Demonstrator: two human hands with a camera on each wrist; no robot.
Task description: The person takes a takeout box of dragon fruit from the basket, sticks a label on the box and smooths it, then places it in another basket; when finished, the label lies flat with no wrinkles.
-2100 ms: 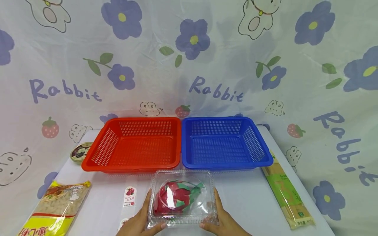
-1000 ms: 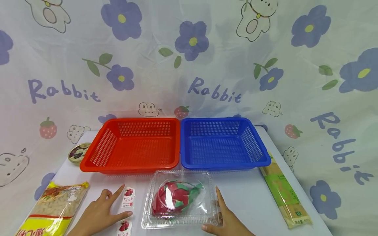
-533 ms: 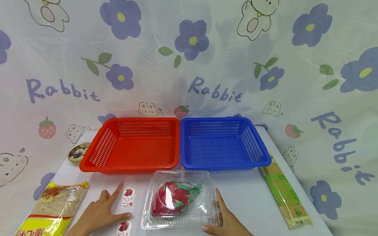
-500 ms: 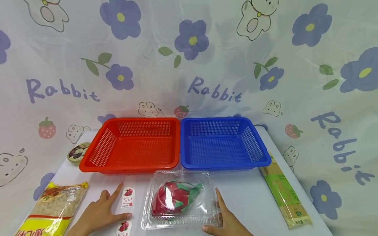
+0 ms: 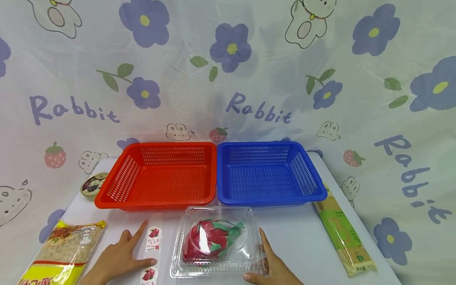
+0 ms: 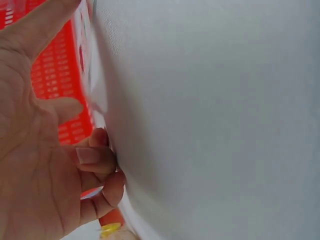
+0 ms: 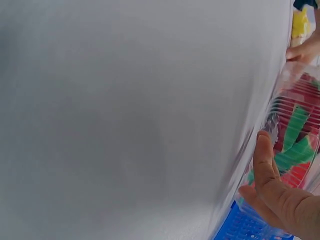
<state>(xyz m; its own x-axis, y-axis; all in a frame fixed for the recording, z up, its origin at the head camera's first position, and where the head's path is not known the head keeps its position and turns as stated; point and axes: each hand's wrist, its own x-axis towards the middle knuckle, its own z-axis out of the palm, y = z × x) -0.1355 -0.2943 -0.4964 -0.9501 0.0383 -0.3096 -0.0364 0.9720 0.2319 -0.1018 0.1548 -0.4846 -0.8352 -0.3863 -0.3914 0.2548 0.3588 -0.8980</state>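
A clear plastic clamshell box (image 5: 218,237) with a red and green dragon fruit (image 5: 210,239) inside lies on the white table (image 5: 303,237) in front of two baskets. My right hand (image 5: 264,259) lies flat beside the box, its straight fingers along the right edge and the thumb at the front corner; the right wrist view shows the same hand (image 7: 272,192) against the box (image 7: 295,125). My left hand (image 5: 135,249) rests flat on the table left of the box, next to a strip of small fruit labels (image 5: 154,238). It holds nothing, as the left wrist view of the hand (image 6: 55,150) confirms.
A red basket (image 5: 156,204) and a blue basket (image 5: 270,200) stand side by side behind the box, with nothing in them. A round tin (image 5: 90,185) sits at the far left, a yellow noodle bag (image 5: 60,253) at the front left, a long green noodle packet (image 5: 342,231) along the right edge.
About two seconds ago both hands held the box's sides. The left hand has since let go and moved left onto the table by the labels. Over the last second nothing has moved.
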